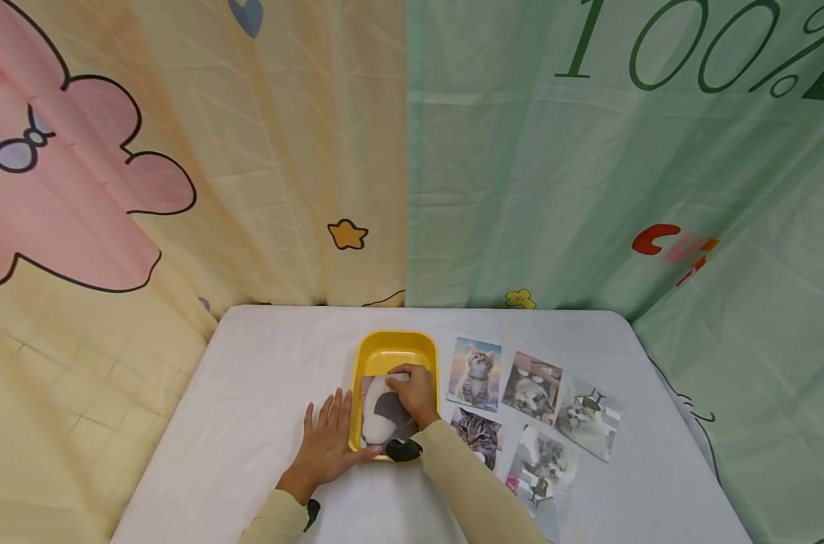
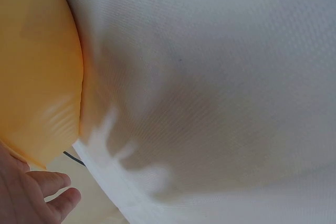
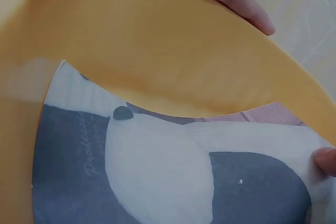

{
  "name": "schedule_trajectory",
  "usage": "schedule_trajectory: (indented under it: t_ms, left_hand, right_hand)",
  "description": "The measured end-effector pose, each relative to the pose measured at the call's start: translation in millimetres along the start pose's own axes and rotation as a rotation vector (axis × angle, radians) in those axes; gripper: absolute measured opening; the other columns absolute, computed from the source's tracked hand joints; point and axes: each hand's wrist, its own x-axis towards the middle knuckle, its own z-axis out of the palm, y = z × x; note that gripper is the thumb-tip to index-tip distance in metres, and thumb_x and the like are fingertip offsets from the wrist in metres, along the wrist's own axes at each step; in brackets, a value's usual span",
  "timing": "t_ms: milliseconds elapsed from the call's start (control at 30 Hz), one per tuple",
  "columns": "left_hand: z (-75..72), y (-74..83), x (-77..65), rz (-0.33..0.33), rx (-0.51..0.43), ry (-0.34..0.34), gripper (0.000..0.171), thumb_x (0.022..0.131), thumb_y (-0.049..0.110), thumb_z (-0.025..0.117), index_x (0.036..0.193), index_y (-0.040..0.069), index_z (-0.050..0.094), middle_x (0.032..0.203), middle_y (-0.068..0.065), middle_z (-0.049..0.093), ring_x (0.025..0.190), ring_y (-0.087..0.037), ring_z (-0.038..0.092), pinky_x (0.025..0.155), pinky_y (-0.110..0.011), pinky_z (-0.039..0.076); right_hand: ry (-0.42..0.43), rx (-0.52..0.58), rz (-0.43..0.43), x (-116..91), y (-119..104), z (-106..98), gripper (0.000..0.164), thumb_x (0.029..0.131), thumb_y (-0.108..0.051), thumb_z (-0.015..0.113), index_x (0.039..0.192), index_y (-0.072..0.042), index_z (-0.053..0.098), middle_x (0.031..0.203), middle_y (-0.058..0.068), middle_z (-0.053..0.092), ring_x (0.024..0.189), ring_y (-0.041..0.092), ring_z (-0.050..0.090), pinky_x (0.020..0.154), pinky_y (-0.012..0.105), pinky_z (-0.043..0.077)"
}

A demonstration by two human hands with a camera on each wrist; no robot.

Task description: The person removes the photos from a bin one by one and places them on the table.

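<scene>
A yellow tray stands on the white-covered table. My right hand reaches into it and pinches a picture card near its far edge. The card bears white and dark grey shapes. In the right wrist view its edge bows up off the tray floor, with the thumb on its face at the right. My left hand lies along the tray's left side, fingers spread and straight, its thumb at the near rim. The left wrist view shows the tray's outer wall beside the fingers.
Right of the tray lie several picture cards: a kitten card, a card with a glasses-wearing animal, a tabby cat card and pale cards at the right. Printed curtains hang behind the table.
</scene>
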Motion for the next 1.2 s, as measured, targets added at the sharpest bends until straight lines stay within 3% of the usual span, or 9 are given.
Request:
schedule_trajectory:
  t_ms: [300, 567, 867, 1067, 1200]
  left_hand:
    - [-1.4, 0.2, -1.6, 0.028, 0.002, 0.033, 0.111, 0.080, 0.073, 0.054, 0.152, -0.003, 0.015, 0.156, -0.025, 0.017, 0.142, -0.041, 0.018, 0.111, -0.062, -0.001]
    - [0.0, -0.3, 0.3, 0.015, 0.007, 0.000, 0.113, 0.080, 0.074, 0.053, 0.153, -0.002, 0.011, 0.157, -0.024, 0.015, 0.143, -0.041, 0.015, 0.111, -0.061, -0.003]
    - [0.9, -0.7, 0.6, 0.007, 0.012, -0.003, 0.115, 0.079, 0.076, 0.051, 0.152, -0.003, 0.011, 0.158, -0.024, 0.014, 0.144, -0.041, 0.015, 0.111, -0.061, -0.004]
    - [-0.5, 0.7, 0.4, 0.003, 0.020, 0.001, 0.115, 0.079, 0.077, 0.050, 0.152, -0.003, 0.012, 0.157, -0.024, 0.014, 0.143, -0.041, 0.015, 0.112, -0.061, -0.002]
    - [-2.5, 1.4, -0.2, 0.006, 0.003, -0.007, 0.114, 0.079, 0.075, 0.052, 0.152, -0.003, 0.012, 0.157, -0.025, 0.015, 0.143, -0.041, 0.015, 0.111, -0.061, -0.003]
  right_hand:
    - [-0.067, -0.038, -0.121, -2.1, -8.3, -11.9, 0.008, 0.086, -0.011, 0.071, 0.089, -0.007, 0.077, 0.086, 0.003, 0.071, 0.080, 0.018, 0.064, 0.069, 0.029, 0.054]
    - [-0.030, -0.035, -0.171, 0.6, -10.5, -33.5, 0.009, 0.087, -0.012, 0.070, 0.090, -0.007, 0.077, 0.086, 0.005, 0.072, 0.078, 0.019, 0.064, 0.065, 0.026, 0.053]
    - [0.080, -0.004, -0.133, 1.8, -3.7, -59.1, 0.009, 0.086, -0.011, 0.072, 0.091, -0.006, 0.077, 0.095, 0.009, 0.072, 0.090, 0.027, 0.065, 0.077, 0.039, 0.054]
    - [0.152, 0.089, -0.074, -1.1, 3.4, -79.4, 0.011, 0.085, -0.011, 0.072, 0.092, -0.003, 0.076, 0.099, 0.013, 0.071, 0.098, 0.030, 0.065, 0.079, 0.041, 0.055]
    - [0.190, 0.150, -0.030, -3.5, 11.3, -96.4, 0.012, 0.086, -0.013, 0.072, 0.094, -0.004, 0.075, 0.102, 0.013, 0.070, 0.102, 0.030, 0.064, 0.077, 0.036, 0.056]
